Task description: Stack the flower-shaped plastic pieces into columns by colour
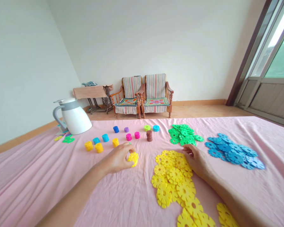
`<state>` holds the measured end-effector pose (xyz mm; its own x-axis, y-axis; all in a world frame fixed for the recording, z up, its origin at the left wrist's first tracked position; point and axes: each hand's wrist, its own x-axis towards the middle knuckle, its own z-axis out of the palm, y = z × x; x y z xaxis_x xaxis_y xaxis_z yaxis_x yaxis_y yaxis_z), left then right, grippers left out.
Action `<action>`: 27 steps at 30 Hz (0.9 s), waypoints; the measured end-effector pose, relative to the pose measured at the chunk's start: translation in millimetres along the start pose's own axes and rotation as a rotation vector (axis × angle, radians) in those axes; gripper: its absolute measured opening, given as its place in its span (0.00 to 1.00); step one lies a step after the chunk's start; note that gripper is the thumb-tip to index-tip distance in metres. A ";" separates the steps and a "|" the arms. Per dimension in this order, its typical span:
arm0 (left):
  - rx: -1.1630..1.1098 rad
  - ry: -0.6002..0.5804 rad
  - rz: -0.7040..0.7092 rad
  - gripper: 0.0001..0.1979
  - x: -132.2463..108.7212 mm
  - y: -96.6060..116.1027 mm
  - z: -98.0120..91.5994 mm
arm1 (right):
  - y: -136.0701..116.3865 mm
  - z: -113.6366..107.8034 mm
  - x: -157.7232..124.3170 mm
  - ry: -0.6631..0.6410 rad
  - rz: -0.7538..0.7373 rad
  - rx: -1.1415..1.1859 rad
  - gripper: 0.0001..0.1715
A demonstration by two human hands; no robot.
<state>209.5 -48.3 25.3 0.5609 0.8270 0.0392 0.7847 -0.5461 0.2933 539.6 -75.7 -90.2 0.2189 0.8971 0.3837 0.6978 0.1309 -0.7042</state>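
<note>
My left hand (120,158) is closed around a short stack of yellow flower-shaped discs (133,159), thumb below and fingers over the back. It is just above or on the pink cloth; I cannot tell which. At the upper right edge of a spread pile of yellow discs (175,175) rests my right hand (197,159). Its fingers are loosely bent, apart from the thumb, with nothing visible held between them. Beyond it lies a heap of green discs (182,134). A heap of blue discs (232,150) is to its right.
Small stacks stand across the pink cloth (104,195): yellow stacks (98,148), a brown stack (149,136), a pink stack (128,136), a dark blue stack (115,129) and others. A white jug (76,118) stands at the back left. Two chairs (155,94) are beyond the table.
</note>
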 end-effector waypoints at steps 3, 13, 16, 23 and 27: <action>0.012 0.004 0.007 0.11 -1.6 -3.9 6.0 | 1.2 0.4 -0.1 0.006 -0.011 -0.001 0.12; 0.041 -0.004 0.013 0.11 -1.2 -8.8 9.6 | 0.1 0.4 -0.8 -0.001 -0.009 -0.014 0.14; 0.045 0.010 0.009 0.13 -2.5 -7.2 8.1 | -0.4 0.4 -0.9 0.000 -0.007 -0.014 0.13; -0.078 0.063 0.113 0.10 -1.5 33.5 21.8 | -0.4 0.5 -0.6 -0.007 -0.003 -0.018 0.14; -0.127 0.012 0.142 0.10 5.8 58.7 45.3 | -2.8 -0.8 -1.2 -0.004 -0.010 -0.011 0.14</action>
<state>270.8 -81.7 -0.5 0.6594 0.7451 0.1001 0.6582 -0.6366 0.4018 538.0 -77.5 -88.2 0.2089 0.8975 0.3885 0.7077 0.1354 -0.6934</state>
